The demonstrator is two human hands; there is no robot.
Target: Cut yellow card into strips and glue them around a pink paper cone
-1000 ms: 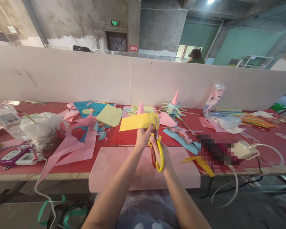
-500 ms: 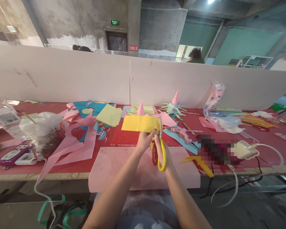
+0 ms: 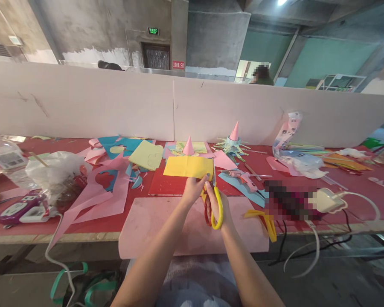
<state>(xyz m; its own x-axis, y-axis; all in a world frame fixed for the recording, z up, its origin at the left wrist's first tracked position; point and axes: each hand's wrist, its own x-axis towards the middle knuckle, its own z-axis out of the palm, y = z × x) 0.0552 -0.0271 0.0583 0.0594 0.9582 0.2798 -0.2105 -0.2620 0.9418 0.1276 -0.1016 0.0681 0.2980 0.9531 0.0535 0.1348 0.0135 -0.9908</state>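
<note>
A rectangle of yellow paper is pinched along its lower right edge by my left hand. My right hand is closed round scissors with yellow and red handles. The scissor blades point away from me at the paper's right edge; how far they are parted is hard to make out. Just beyond the paper stands a pink paper cone. Beneath my forearms lies a pink sheet, and a red board is behind it.
To the right lie a pink glue gun, yellow strips and a white charger with cables. A second cone sits in a fringed blue ring. On the left are pink paper scraps and a plastic bag. A pale partition rises behind.
The scissor blades and the yellow paper's right end have shifted slightly to the left. A yellow strip at the table's front edge now hangs lower and further left.
</note>
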